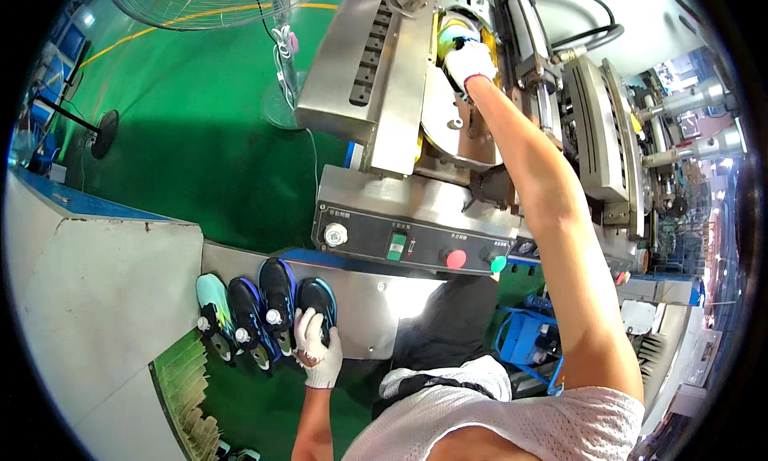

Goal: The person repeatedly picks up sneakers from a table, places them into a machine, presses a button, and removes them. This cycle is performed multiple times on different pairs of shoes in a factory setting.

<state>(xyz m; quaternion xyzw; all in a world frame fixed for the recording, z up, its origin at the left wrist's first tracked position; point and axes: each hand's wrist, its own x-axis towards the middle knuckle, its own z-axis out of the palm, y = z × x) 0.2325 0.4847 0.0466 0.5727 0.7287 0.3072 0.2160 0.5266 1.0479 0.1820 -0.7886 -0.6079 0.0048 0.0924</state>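
Observation:
My left hand (320, 355), in a white glove, is closed around the heel end of a black sports shoe (318, 293) with blue edging. That shoe is at the right end of a row on a metal shelf (364, 309). Beside it lie two more dark shoes (278, 281) and a mint-green shoe (213, 291). My right arm reaches far forward into a steel machine (400, 101). There my right hand (470, 63), also gloved, grips a pale green and yellow shoe (450, 39); its fingers are partly hidden.
The machine's front panel (416, 241) carries a red button (455, 259), a green button (498, 263) and a white knob (335, 235). A standing fan (216, 1) is at the far left. A grey cabinet (96, 301) borders the left, and a blue frame (524, 337) stands low right.

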